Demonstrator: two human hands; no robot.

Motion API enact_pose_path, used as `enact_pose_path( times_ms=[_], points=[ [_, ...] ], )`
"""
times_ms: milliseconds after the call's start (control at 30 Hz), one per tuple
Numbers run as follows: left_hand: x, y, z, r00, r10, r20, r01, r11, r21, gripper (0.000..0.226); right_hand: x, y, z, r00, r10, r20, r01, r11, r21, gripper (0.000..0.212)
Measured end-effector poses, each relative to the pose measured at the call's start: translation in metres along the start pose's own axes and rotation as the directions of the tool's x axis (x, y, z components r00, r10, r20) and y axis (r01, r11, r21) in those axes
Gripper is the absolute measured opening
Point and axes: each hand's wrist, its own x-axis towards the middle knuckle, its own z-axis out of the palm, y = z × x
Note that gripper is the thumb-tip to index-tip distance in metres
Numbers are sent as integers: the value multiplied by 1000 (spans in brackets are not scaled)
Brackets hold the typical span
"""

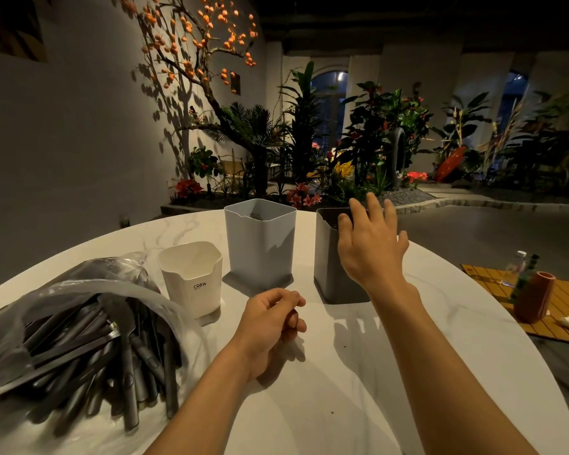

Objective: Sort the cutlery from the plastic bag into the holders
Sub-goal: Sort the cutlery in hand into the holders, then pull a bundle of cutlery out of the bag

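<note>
Head view: dark, slim-handled cutlery (pixel 112 353) lies heaped in a clear plastic bag (pixel 46 300) at the bench's (pixel 342 389) left edge. Beyond it stand a white holder (pixel 193 280), a pale grey holder (pixel 260 244) and a dark holder (pixel 329 267). The right hand (pixel 370 244) hovers over the dark one, fingers spread. The left hand (pixel 270 323) rests mid-bench, fingers loosely curled, empty.
</note>
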Motion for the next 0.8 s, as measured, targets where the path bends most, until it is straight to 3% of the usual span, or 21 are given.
enact_pose_path(
  times_ms=[133, 267, 367, 467, 567, 700, 733, 800],
  points=[
    [-7, 4, 11, 997, 61, 42, -67, 989, 133, 21, -3, -20, -13, 941, -175, -289, 228, 960, 160, 37],
    [-33, 27, 18, 990, 94, 105, -108, 984, 138, 22, -16, -48, -36, 907, -283, -310, 400, 809, 430, 19],
    [-62, 45, 7, 983, 154, 102, -171, 966, 192, 22, -41, -65, -50, 945, -305, -120, 307, 697, 648, 11],
    [-87, 49, -18, 976, 217, 18, -211, 922, 325, 15, -78, -71, -41, 929, -310, 203, 18, 583, 812, 15],
    [-109, 49, -54, 950, 276, -143, -198, 893, 405, 10, -112, -81, -21, 806, -338, 486, -136, 693, 708, 18],
    [-134, 49, -96, 906, 278, -321, -116, 889, 443, 5, -142, -112, -4, 551, -397, 734, -215, 782, 585, 26],
    [-138, 48, -104, 891, 285, -354, -103, 886, 452, 9, -149, -120, 0, 515, -405, 756, -214, 793, 571, 28],
    [-145, 48, -118, 856, 308, -415, -99, 886, 454, 15, -163, -137, 11, 518, -404, 754, -168, 816, 553, 27]
  ],
)
